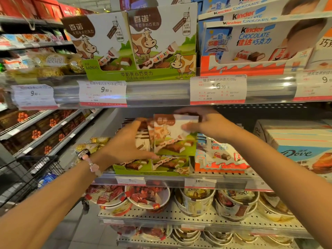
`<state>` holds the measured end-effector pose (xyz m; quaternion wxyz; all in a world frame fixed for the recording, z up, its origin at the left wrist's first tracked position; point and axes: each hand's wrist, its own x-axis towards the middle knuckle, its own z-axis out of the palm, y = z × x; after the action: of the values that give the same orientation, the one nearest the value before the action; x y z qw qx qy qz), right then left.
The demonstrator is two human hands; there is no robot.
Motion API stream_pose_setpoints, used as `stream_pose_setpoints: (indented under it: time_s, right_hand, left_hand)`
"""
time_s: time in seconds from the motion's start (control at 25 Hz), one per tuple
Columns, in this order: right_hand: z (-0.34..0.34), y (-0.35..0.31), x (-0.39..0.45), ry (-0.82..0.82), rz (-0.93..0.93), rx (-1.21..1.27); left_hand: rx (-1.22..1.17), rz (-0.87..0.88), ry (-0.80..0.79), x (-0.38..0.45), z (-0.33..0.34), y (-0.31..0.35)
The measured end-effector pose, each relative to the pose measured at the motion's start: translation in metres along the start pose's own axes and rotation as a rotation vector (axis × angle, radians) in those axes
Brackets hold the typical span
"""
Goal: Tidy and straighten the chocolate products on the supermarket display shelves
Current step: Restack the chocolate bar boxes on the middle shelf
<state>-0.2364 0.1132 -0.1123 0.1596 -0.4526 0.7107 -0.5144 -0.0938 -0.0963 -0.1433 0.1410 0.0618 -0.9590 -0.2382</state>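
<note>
A cow-print Bainuo chocolate box (170,139) stands upright in the green display tray (152,170) on the middle shelf, slightly blurred. My right hand (206,126) grips its top right corner, thumb on the front face. My left hand (125,142) lies with straight fingers against the left side of the box and the boxes behind it, the fingertips reaching the tray's front edge. More Bainuo boxes (142,139) stand behind my left hand, partly hidden.
Kinder chocolate boxes (219,153) stand right of the tray, Dove boxes (301,150) further right. The upper shelf holds large Bainuo (136,44) and Kinder (251,44) displays. Candy tubs (149,198) fill the lower shelves. A black basket cart (32,173) stands at the left.
</note>
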Motion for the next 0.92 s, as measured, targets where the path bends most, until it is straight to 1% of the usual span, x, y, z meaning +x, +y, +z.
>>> stream_pose_setpoints:
  time_s: [0.08, 0.12, 0.2, 0.28, 0.4, 0.52, 0.64, 0.8, 0.92]
  right_hand:
    - [-0.005, 0.006, 0.002, 0.127, 0.065, 0.154]
    - [-0.003, 0.007, 0.003, 0.176, 0.089, 0.216]
    - [0.004, 0.008, 0.005, 0.262, 0.112, 0.357]
    - [0.012, 0.006, 0.008, 0.33, 0.108, 0.461]
    - [0.024, 0.002, 0.016, 0.421, 0.13, 0.504]
    - [0.044, 0.0, 0.024, 0.449, 0.162, 0.562]
    - [0.065, -0.002, 0.032, 0.469, 0.197, 0.629]
    - [0.089, -0.004, 0.039, 0.537, 0.127, 0.63]
    - [0.103, -0.008, 0.041, 0.527, 0.028, 0.62]
  left_hand:
    - [0.276, -0.024, 0.011, -0.001, 0.003, -0.01]
    - [0.363, -0.006, 0.008, -0.002, 0.005, -0.013]
    - [0.411, 0.043, 0.017, -0.003, 0.009, -0.018]
    - [0.447, 0.056, 0.035, -0.005, 0.008, -0.025]
    - [0.521, 0.019, 0.053, -0.01, 0.0, -0.035]
    - [0.499, 0.084, 0.102, -0.016, -0.001, -0.039]
    - [0.366, 0.104, 0.162, -0.032, 0.001, -0.044]
    - [0.135, 0.233, 0.24, -0.055, -0.002, -0.053]
    - [0.047, 0.28, 0.237, -0.059, -0.009, -0.055]
